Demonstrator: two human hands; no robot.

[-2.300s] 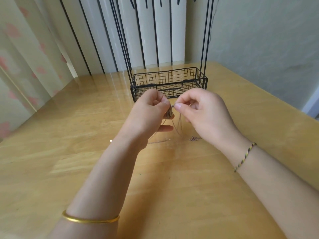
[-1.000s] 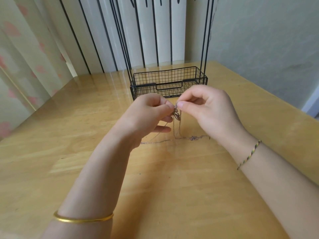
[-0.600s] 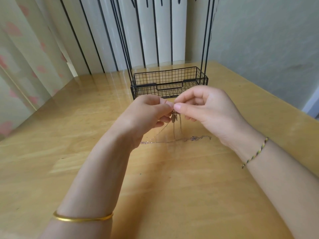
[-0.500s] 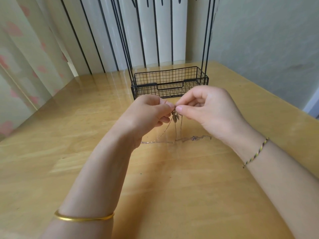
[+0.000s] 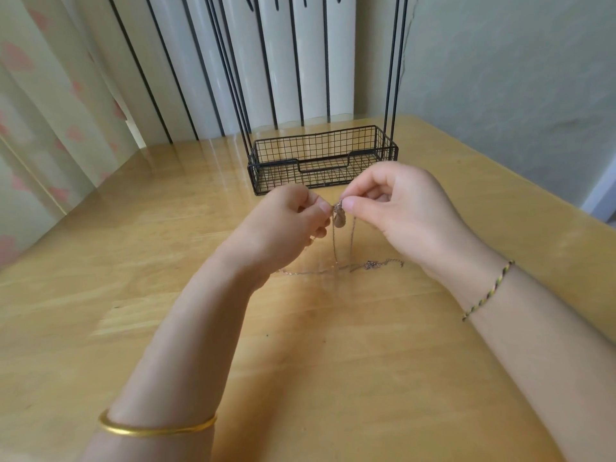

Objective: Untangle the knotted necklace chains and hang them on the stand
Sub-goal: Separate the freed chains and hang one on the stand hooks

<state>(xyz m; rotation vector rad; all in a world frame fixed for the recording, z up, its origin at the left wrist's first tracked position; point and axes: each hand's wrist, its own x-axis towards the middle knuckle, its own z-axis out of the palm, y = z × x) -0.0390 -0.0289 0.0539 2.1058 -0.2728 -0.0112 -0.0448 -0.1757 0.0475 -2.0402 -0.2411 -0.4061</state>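
Strands (image 5: 334, 243), two, below one knot (image 5: 338, 208)

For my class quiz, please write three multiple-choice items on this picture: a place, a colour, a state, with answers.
1. Where does the wire basket stand?
A. on the floor
B. between the forearms
C. on the table, beyond the left hand and the right hand

2. What colour is the bangle on the left forearm?
A. gold
B. silver
C. black

3. How are the necklace chains held?
A. by one hand only
B. pinched by both hands
C. by no hand

Answers: 1 C, it stands farther away than both hands; 2 A, it shines yellow; 3 B, thumbs and forefingers of both meet at the knot.
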